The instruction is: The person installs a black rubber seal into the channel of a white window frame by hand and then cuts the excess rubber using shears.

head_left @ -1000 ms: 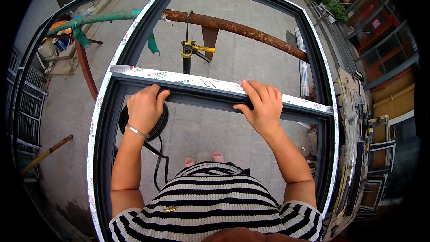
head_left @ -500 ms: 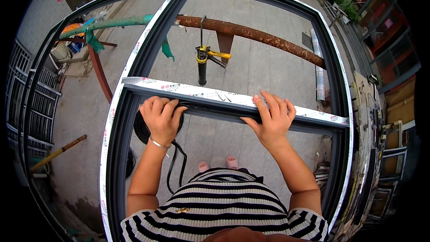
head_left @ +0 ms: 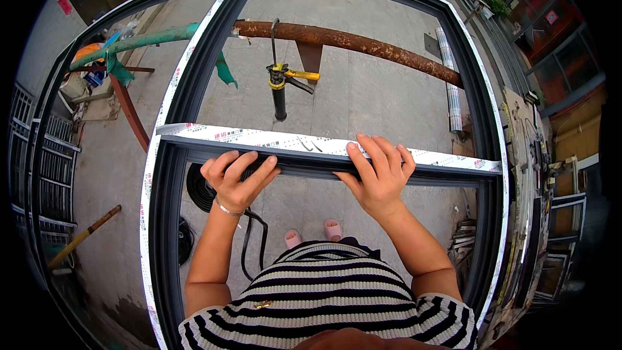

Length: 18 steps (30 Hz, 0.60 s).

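Note:
A large dark grey window frame (head_left: 150, 220), faced with printed white protective film, spreads before me. Its crossbar (head_left: 272, 139) runs from side to side just beyond my hands. My left hand (head_left: 234, 181) is closed at the crossbar's near side, fingertips pressed at a black rubber strip (head_left: 304, 163) along the groove; its grip there is partly hidden. My right hand (head_left: 381, 172) clasps the crossbar, fingers over the white top and thumb underneath on the near side. Below my left hand, a coil of black strip (head_left: 197, 188) lies low, a loose loop hanging beside it.
A rusty pipe (head_left: 350, 37), partly wrapped in green, crosses under the frame. From it hangs a black and yellow caulking gun (head_left: 278, 87). A wooden-handled tool (head_left: 87, 233) lies at left. Stacked frames and long profiles (head_left: 518, 220) line the right side.
My left hand has slid slightly right along the crossbar relative to the frame, its index finger now straighter. My right hand keeps its hold. The whole view has shifted slightly.

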### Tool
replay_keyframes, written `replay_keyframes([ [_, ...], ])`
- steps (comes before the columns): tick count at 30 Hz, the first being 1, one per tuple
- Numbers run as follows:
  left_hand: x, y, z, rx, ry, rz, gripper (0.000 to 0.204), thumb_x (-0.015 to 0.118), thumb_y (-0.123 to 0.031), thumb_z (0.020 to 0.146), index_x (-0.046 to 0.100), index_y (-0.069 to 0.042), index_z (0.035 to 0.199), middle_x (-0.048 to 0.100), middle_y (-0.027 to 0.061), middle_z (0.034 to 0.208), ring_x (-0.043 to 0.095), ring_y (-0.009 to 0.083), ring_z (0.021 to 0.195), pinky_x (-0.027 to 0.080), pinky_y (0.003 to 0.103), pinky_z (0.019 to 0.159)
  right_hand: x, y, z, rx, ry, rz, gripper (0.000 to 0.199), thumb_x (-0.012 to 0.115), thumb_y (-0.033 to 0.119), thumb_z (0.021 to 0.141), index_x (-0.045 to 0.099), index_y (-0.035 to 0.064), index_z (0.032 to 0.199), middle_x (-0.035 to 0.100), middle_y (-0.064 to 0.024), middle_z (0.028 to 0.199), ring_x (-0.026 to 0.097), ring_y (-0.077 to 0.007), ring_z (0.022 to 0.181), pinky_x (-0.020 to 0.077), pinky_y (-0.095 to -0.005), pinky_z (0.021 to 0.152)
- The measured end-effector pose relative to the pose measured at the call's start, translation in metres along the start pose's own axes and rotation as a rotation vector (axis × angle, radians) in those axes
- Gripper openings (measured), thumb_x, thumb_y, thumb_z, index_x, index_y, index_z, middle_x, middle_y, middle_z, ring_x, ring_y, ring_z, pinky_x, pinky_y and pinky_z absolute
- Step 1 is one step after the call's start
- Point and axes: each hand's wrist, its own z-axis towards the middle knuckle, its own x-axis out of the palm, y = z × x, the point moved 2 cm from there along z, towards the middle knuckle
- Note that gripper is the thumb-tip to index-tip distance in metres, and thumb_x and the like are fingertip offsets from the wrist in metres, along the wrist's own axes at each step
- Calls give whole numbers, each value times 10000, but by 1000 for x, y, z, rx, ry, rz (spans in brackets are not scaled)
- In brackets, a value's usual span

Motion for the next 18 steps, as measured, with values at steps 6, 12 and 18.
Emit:
replay_keyframes([
  [6, 10, 2, 20, -64, 160, -6, 399, 867, -487, 699, 727, -241, 981, 683, -19, 1253, 558, 277, 1263, 181, 559, 1202, -5, -6, 2, 30, 37, 13, 678, 861, 400, 680, 676, 139, 1278, 657, -71, 1290, 604, -259, 1167, 324, -479, 1062],
  [12, 7, 4, 39, -26, 411, -72, 682, 754, -531, 777, 622, -148, 1327, 666, 53, 1250, 593, 293, 1186, 306, 551, 1155, -24, -43, -10, -43, 75, -34, 710, 864, 362, 662, 668, 120, 1299, 653, -77, 1196, 615, -267, 1066, 399, -452, 974],
  [18, 8, 2, 42, -48, 375, -82, 706, 794, -506, 725, 626, -142, 1307, 645, 47, 1182, 577, 288, 1118, 356, 506, 1067, -23, -40, -10, -13, 30, -5, 719, 885, 309, 615, 675, 128, 1278, 646, -82, 1155, 604, -269, 1002, 374, -457, 928],
])
